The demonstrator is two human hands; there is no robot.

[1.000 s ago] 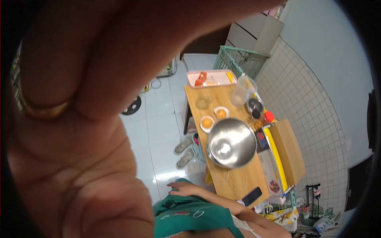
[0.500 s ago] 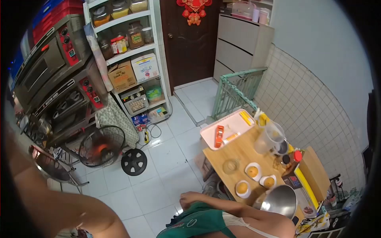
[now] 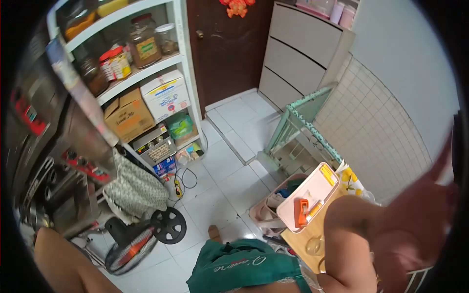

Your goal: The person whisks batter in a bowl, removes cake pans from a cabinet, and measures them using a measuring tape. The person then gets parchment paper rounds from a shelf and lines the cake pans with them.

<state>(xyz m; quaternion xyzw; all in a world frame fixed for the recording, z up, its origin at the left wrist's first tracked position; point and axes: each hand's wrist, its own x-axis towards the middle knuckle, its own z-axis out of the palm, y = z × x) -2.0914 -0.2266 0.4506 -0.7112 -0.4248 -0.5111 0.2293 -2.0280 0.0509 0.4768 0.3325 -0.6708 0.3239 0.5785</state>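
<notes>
Neither hand shows; only my bent arms are in view. My left arm (image 3: 73, 263) rises at the lower left edge, near the fan (image 3: 129, 251), its hand out of frame. My raised right arm (image 3: 348, 219) crosses the right side, blurred toward the edge, and its hand cannot be made out. This arm covers much of the wooden table (image 3: 293, 239). Left of it, a pink tray (image 3: 315, 186) holds an orange tape dispenser (image 3: 301, 213) and a yellow-and-white tube (image 3: 315, 210). A small clear glass bowl (image 3: 315, 245) stands beside the arm. I wear a green apron (image 3: 244, 266).
A green metal gate (image 3: 312, 134) stands behind the table. White shelves (image 3: 141, 73) hold jars and boxes at the left, next to stacked ovens (image 3: 63, 146). A black round base (image 3: 168, 225) and a cable (image 3: 195, 178) lie on the tiled floor. A brown door (image 3: 222, 58) is at the back.
My right arm has swung up from across my apron to the right side, hiding the cups and metal bowl. The view has shifted, and the shelves look closer. My left arm has moved lower left.
</notes>
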